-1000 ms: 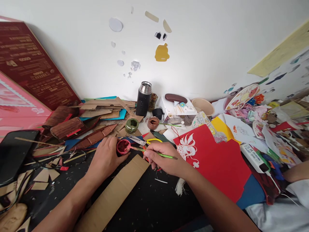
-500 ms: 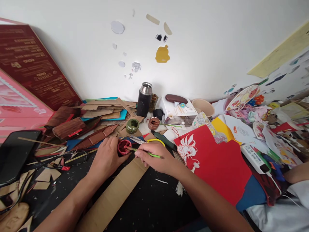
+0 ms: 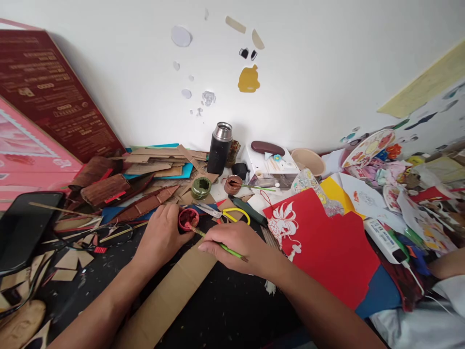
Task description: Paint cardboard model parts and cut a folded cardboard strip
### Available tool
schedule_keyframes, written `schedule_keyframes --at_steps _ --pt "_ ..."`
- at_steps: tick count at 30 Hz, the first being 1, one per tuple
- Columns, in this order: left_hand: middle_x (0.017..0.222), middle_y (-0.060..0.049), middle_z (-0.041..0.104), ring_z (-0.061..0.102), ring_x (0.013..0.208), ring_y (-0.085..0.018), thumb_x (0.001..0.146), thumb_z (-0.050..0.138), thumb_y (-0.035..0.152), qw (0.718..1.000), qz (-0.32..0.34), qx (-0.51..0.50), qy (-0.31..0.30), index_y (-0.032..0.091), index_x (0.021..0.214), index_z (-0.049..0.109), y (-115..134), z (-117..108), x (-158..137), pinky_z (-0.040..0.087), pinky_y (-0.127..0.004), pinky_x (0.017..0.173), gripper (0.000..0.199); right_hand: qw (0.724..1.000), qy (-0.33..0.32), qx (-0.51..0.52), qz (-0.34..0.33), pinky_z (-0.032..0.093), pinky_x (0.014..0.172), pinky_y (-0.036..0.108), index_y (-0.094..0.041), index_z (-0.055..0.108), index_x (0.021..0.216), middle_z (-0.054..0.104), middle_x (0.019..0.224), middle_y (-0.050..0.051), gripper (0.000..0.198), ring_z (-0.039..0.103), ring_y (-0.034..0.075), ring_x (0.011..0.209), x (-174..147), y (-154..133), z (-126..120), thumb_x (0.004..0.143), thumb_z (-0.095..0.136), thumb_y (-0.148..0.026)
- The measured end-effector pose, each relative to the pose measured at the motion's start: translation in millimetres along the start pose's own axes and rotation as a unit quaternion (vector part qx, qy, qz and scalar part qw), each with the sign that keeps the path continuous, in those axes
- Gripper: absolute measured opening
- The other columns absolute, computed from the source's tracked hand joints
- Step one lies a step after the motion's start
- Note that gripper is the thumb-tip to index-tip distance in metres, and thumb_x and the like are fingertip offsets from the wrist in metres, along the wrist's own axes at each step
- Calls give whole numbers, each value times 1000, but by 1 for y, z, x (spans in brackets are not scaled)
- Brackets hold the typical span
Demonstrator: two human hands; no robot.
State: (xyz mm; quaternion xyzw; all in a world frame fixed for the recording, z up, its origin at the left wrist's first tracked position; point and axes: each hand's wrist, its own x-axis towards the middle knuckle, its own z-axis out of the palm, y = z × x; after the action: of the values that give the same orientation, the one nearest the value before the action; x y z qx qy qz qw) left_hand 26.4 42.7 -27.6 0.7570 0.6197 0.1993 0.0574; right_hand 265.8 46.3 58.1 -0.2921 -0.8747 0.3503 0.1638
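My left hand [image 3: 160, 235] is closed around the side of a small pot of red paint [image 3: 189, 219]. A green-handled paintbrush [image 3: 227, 248] is gripped in my right hand [image 3: 236, 247], its tip inside the mouth of the pot. Under both hands runs a long strip of brown cardboard [image 3: 170, 295]. Just behind the right hand lie scissors [image 3: 232, 213] with yellow handles. Farther back are an open jar of green paint [image 3: 201, 187] and an open jar of brown paint [image 3: 233, 184], with another thin green stick lying beside the brown one.
A black thermos [image 3: 220, 150] stands near the wall. Cardboard boat models [image 3: 145, 203] and a dark phone [image 3: 27, 228] are at left. Red paper [image 3: 323, 247] with a white cutout and a power strip [image 3: 387, 240] lie at right. Another person's sleeve [image 3: 410, 315] shows at lower right.
My right hand has shifted slightly right and down, drawing the brush back a little with its tip still in the pot. The view has tilted slightly; my left hand keeps its hold.
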Motion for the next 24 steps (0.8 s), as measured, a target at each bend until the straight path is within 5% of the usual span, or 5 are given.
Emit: schedule_keyframes --at_steps 24 --pt "91 -8 63 61 93 -36 83 71 40 1000 6 -23 9 29 91 41 -1 2 -1 50 -46 80 33 1000 3 2 -14 36 68 26 -19 64 86 66 80 0 28 55 15 73 -10 -5 -10 111 56 -30"
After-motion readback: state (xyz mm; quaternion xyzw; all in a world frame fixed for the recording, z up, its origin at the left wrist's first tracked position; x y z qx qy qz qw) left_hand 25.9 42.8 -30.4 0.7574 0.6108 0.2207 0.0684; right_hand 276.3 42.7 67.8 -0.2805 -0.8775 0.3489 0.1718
